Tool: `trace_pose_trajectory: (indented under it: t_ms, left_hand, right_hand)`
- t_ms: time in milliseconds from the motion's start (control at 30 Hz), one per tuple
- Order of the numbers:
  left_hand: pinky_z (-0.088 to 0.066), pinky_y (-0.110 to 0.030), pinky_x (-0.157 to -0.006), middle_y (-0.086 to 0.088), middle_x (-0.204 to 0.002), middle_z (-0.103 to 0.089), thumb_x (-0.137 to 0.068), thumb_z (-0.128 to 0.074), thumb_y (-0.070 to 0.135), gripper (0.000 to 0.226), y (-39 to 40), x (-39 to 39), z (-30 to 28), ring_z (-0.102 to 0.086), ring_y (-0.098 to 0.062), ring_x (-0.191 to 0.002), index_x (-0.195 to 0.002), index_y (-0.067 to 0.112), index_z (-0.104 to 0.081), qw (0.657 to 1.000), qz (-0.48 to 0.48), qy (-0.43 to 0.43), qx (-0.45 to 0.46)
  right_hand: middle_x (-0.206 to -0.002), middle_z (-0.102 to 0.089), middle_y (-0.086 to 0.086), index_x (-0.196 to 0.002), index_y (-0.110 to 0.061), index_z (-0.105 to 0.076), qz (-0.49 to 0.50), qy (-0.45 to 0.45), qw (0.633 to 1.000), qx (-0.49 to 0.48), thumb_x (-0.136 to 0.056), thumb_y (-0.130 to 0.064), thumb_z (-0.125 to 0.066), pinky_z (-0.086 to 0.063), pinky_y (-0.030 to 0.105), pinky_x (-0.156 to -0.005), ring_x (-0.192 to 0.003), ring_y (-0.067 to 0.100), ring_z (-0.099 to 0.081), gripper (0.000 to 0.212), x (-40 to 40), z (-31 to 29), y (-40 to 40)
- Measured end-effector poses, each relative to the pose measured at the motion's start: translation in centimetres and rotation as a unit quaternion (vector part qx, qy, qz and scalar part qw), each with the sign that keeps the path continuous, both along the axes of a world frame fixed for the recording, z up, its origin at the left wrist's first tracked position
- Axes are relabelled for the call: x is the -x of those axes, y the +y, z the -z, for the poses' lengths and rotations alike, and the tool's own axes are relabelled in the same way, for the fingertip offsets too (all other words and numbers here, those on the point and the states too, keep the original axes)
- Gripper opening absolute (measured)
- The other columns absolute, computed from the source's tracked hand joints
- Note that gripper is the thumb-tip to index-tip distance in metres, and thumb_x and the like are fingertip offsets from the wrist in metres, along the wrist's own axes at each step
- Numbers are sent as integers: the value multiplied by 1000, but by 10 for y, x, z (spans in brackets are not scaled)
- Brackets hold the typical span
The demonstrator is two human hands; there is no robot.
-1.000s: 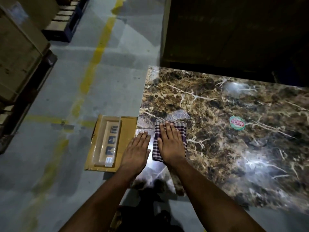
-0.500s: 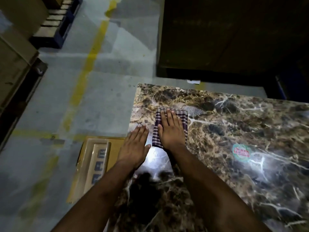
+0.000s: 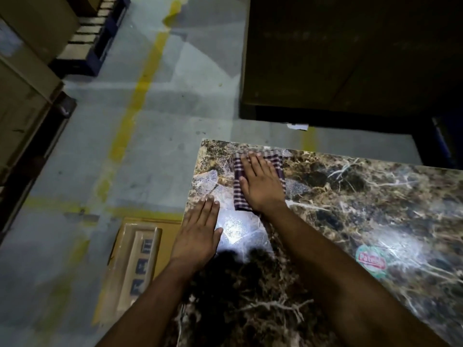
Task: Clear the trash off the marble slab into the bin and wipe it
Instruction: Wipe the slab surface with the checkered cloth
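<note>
The right hand [image 3: 261,187] lies flat with straight fingers on the purple checked folded cloth [image 3: 258,181] near the far left corner of the brown veined marble slab [image 3: 350,209], while the flat left hand [image 3: 198,236] presses the slab nearer, at its left edge.

Glossy stone, woven cloth

Your marble slab [image 3: 350,201] is polished brown stone throwing bright glare; the checked cloth [image 3: 238,186] looks soft and matt, the concrete floor [image 3: 150,146] dull.

Open marble slab [image 3: 350,221] rightward (only a flat sticker [image 3: 371,260]); cardboard box [image 3: 135,261] left.
</note>
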State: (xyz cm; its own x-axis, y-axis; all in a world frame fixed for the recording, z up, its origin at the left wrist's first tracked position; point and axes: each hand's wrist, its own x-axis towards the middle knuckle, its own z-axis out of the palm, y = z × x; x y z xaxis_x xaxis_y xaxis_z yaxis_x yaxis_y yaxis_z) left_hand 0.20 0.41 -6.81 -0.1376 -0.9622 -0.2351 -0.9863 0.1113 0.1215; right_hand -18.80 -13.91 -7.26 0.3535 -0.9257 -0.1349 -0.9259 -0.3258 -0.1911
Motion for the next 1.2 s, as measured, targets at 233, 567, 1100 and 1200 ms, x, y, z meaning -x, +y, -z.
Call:
trace_pose_trajectory:
  t_ms: [233, 567, 1100, 1200]
  left_hand:
    - [-21, -44, -122, -8, -167, -19, -98, -15, 49, 72, -1, 1, -6, -20, -29, -153, -161, 13, -19, 1000, 10, -18, -13]
    - [-7, -46, -125, -10, -169, -1, -106, -27, 45, 66, 38, 10, -16, 1, -31, -156, -161, 16, -4, 999, 12, -7, -45]
    - [-3, -44, -124, -7, -169, 10, -108, -24, 45, 67, 119, -3, -18, 8, -28, -156, -161, 18, 5, 997, 47, 2, -57]
    - [-6, -44, -125, -7, -169, 12, -108, -25, 45, 67, 137, -4, -16, 9, -27, -156, -162, 18, 3, 998, 49, 9, -49]
  right_hand:
    - [-170, -3, 11, -162, -18, 0, 72, 9, 997, 1, -102, -50, -10, -3, 44, -127, -157, 26, 2, 68, -8, -1, -12]
    - [-170, -5, 9, -163, -19, -4, 91, 13, 996, -4, -105, -48, -15, -3, 44, -127, -157, 25, 0, 66, 6, 1, 62]
    - [-170, -10, 5, -163, -21, -7, 33, -6, 999, -7, -105, -47, -20, 1, 39, -126, -157, 22, -2, 65, 7, -5, 239]
    - [-170, -12, 6, -163, -21, -9, 91, 5, 996, -6, -104, -48, -18, 1, 39, -126, -157, 22, -3, 65, 27, 0, 250]
